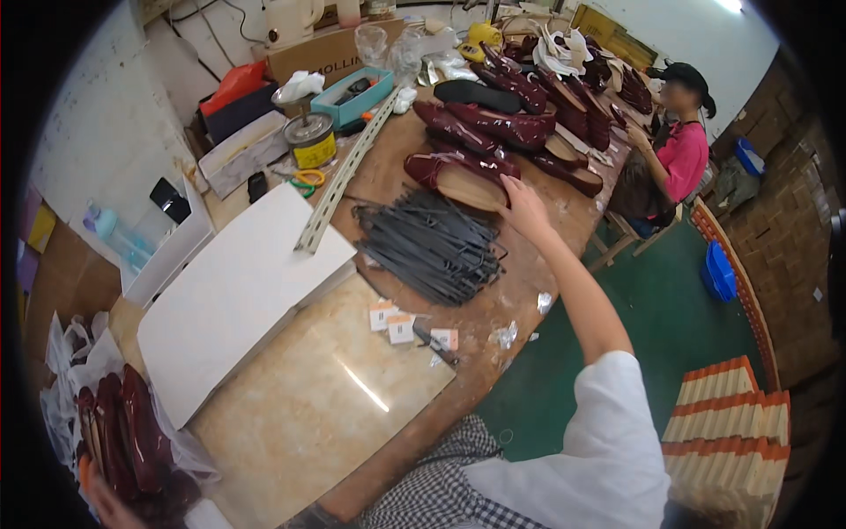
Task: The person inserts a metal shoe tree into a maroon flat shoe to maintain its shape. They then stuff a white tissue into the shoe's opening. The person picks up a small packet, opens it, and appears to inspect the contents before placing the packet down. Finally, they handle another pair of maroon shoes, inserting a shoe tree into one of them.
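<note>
My right hand reaches across the table and grips the back end of a glossy burgundy flat shoe, whose beige insole faces up. More burgundy shoes are heaped just behind it. A thick bundle of dark grey straps lies in front of that shoe. Low at the left edge, my left hand is beside several burgundy shoes in a clear plastic bag. It is blurred and partly cut off, so its fingers do not show well.
A white board and a perforated metal strip lie left of the straps. Beyond them stand a yellow-labelled can, green-and-orange scissors and a teal box. A person in pink sits at the table's far right.
</note>
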Motion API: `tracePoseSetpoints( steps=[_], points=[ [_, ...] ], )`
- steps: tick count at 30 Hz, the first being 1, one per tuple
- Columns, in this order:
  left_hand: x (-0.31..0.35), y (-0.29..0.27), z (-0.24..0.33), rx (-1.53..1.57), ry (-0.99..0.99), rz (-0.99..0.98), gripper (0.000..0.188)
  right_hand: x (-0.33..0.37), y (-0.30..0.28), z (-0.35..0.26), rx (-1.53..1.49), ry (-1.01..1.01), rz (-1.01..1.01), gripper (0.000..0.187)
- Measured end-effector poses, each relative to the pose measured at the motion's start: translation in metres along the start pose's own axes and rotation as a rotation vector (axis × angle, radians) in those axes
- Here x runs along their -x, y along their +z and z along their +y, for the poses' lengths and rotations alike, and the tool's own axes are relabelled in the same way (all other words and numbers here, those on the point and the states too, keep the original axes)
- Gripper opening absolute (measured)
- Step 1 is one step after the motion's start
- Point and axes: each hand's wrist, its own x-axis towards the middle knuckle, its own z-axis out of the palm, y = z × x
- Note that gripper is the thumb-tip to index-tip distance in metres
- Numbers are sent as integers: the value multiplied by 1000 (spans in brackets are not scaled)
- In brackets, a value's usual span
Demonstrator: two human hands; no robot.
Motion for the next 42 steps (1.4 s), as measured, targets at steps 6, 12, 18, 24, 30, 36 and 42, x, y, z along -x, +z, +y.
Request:
tracePoseSetpoints(
  steps=[6,12,18,24,30,36,42],
  points=[
    [68,188,204,519,49,-772,36,-53,37,36,-28,246,-138,29],
    [147,296,308,1406,-825,-984,75,-13,-63,-95,-451,-204,-460,31],
    [172,276,280,1470,-1241,-642,70,-80,-60,-88,-229,-206,-213,52],
    [228,196,161,873,-974,-522,66,-139,-6,47,165,-83,80,29],
    [230,164,108,342,-580,-595,67,12,-64,-151,-504,-353,105,16],
    [182,159,112,811,-814,-438,49,196,-38,-254,-512,-876,-403,19],
    [234,115,71,51,-684,-584,50,214,-42,-287,-479,-921,-472,29]
  ],
)
